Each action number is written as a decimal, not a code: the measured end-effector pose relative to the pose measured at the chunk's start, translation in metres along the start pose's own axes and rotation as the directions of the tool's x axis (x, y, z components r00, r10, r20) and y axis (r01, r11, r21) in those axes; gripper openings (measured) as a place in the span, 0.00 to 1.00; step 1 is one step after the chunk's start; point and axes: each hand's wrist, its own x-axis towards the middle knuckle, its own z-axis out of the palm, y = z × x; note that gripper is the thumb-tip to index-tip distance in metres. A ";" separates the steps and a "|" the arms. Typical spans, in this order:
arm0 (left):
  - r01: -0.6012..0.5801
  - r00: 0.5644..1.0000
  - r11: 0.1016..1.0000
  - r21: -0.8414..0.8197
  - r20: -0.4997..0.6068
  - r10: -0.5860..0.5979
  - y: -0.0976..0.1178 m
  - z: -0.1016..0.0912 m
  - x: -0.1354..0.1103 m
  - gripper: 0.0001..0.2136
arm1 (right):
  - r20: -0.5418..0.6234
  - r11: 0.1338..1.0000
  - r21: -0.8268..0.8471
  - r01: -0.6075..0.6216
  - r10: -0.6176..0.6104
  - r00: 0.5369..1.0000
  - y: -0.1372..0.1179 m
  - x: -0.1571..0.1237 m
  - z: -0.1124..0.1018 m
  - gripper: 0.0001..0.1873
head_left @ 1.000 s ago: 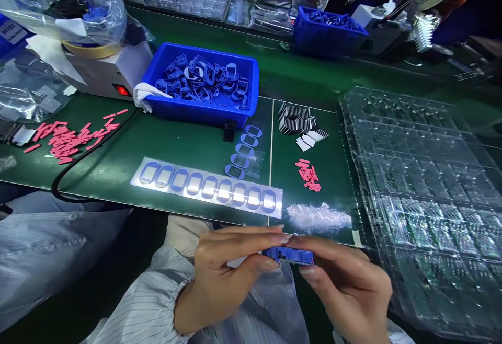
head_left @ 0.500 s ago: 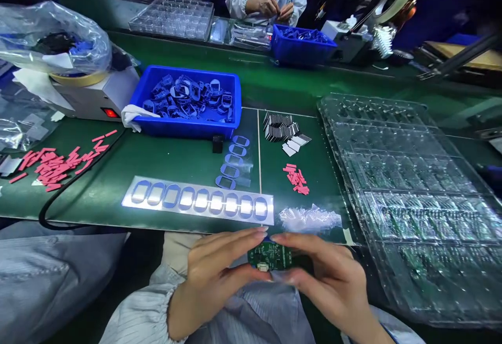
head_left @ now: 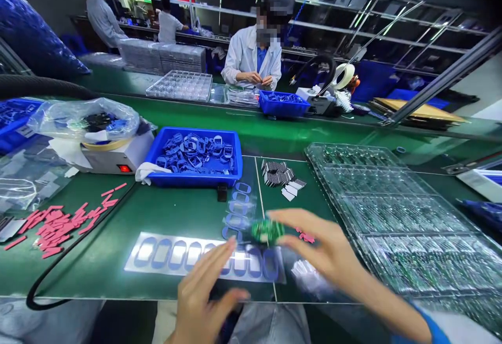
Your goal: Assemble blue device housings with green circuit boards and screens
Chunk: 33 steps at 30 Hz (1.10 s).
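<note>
My right hand (head_left: 321,244) pinches a green circuit board (head_left: 266,232) between thumb and fingers, over the far edge of the sticker strip. The board is smeared by motion. Lower and to the left, my left hand (head_left: 207,291) has its thumb and fingers apart and holds nothing. Beneath the hands lies a white strip (head_left: 133,264) with a row of blue oval frame-shaped stickers. Just beyond it, several loose blue ovals (head_left: 240,207) on clear film form a column. A heap of clear film pieces (head_left: 309,276) lies under my right hand.
A blue bin (head_left: 157,176) of blue plastic frames stands behind, beside a grey box (head_left: 133,158) with a red switch. Pink strips (head_left: 58,226) lie left, black-and-white pieces (head_left: 276,173) centre. Clear trays (head_left: 376,197) with boards fill the right. A co-worker (head_left: 254,56) sits opposite.
The view has tilted up. My left hand has let go of the circuit board and opened. My right hand has carried the board forward over the table.
</note>
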 end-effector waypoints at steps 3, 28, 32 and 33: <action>0.034 0.999 0.980 0.196 -0.001 -0.034 -0.027 0.001 -0.004 0.15 | -0.068 0.935 -0.221 -0.276 0.268 0.961 0.058 0.048 -0.008 0.15; -0.523 0.802 0.781 0.343 0.509 0.313 -0.020 -0.010 -0.024 0.36 | 0.195 0.947 -0.291 -0.139 0.200 0.960 0.061 0.025 0.023 0.15; -0.525 0.801 0.682 0.509 0.567 0.193 -0.026 -0.022 -0.048 0.27 | 0.280 0.966 -0.228 -0.125 0.188 0.942 0.048 0.011 0.031 0.23; -0.541 0.796 0.659 0.522 0.571 0.201 -0.030 -0.026 -0.053 0.28 | 0.289 0.967 -0.223 -0.120 0.184 0.940 0.047 0.012 0.032 0.24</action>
